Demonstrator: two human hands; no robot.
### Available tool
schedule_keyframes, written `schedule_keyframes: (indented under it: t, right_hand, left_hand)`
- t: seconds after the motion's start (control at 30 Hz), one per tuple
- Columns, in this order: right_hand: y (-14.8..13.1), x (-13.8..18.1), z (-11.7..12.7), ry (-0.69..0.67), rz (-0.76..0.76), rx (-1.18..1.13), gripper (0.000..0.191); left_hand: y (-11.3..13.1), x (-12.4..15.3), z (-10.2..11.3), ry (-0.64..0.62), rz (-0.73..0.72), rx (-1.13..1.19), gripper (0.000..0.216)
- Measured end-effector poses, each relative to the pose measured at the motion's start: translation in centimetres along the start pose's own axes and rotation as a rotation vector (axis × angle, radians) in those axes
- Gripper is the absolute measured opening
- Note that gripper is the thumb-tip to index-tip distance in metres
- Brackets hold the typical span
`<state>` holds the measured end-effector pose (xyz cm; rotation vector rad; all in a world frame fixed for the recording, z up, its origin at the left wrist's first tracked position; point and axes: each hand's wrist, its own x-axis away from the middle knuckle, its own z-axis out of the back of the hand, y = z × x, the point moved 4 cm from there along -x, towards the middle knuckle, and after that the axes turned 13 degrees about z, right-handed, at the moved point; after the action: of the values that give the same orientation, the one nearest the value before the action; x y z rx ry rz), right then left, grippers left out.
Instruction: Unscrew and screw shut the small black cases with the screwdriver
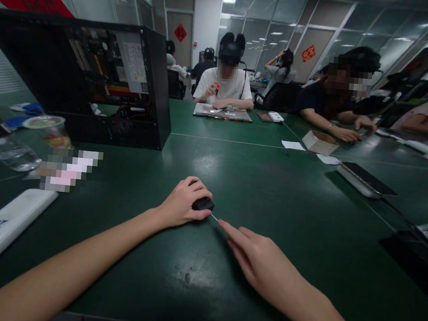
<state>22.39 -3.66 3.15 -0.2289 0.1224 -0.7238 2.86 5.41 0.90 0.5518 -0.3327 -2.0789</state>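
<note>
Table: dark green top, bearing the computer case at its far left; the case is black and upright, and its open side shows boards and cables.
Left hand: off the case's near right corner and closer to the camera, resting on the table, fingers curled tight around a black object.
Black object: small and mostly covered by the fingers; only its right end shows, down on the table, right of the case and nearer than it.
Pin: thin pale sliver sticking out of the black object on the side away from the case, low over the table.
Right hand: farther right of the case than the left hand, palm down, fingers stretched out and holding nothing; the index fingertip sits at the pin's free end, contact too fine to tell.
White device: flat and rounded, well in front of the case.
Cup: foil-lidded, just in front of the case's left part, a clear bottle lying beside it.
Person in white shirt: seated beyond the case's right side, across the table, a red-handled tool in one hand.
</note>
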Motion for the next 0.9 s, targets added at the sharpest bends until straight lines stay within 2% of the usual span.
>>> schedule_keyframes:
  t: [0.1, 0.23, 0.3, 0.4, 0.57, 0.63, 0.77, 0.9]
  right_hand:
    - [0.9, -0.2, 1.2, 0.023, 0.060, -0.023, 0.046]
    - [1.4, -0.9, 3.3, -0.056, 0.139, 0.076, 0.044]
    - [1.5, -1.1, 3.5, -0.078, 0.166, 0.101, 0.044]
    - [1.8, -1.3, 1.8, -0.039, 0.159, 0.024, 0.045]
    - [2.2, -1.1, -2.5, 0.200, 0.122, -0.190, 0.047]
    - [2.1, -1.2, -3.5, 0.233, 0.112, -0.247, 0.046]
    - [2.2, -1.2, -3.7, 0.237, 0.091, -0.281, 0.046]
    - [2.4, -1.4, -3.0, 0.211, 0.059, -0.195, 0.046]
  left_hand:
    - [0.2, 0.1, 0.1, 0.013, 0.011, -0.003, 0.025]
    - [0.3, 0.1, 0.2, 0.022, 0.005, 0.008, 0.027]
    - [0.3, 0.1, 0.1, 0.024, -0.001, 0.007, 0.028]
    - [0.1, 0.1, 0.0, 0.041, 0.005, 0.007, 0.027]
    - [0.0, 0.1, -0.2, 0.050, 0.005, 0.008, 0.027]
    - [0.0, 0.1, -0.2, 0.054, 0.001, 0.009, 0.028]
    - [0.0, 0.1, -0.2, 0.055, 0.004, 0.003, 0.029]
    - [0.1, 0.2, -0.2, 0.063, 0.005, -0.014, 0.029]
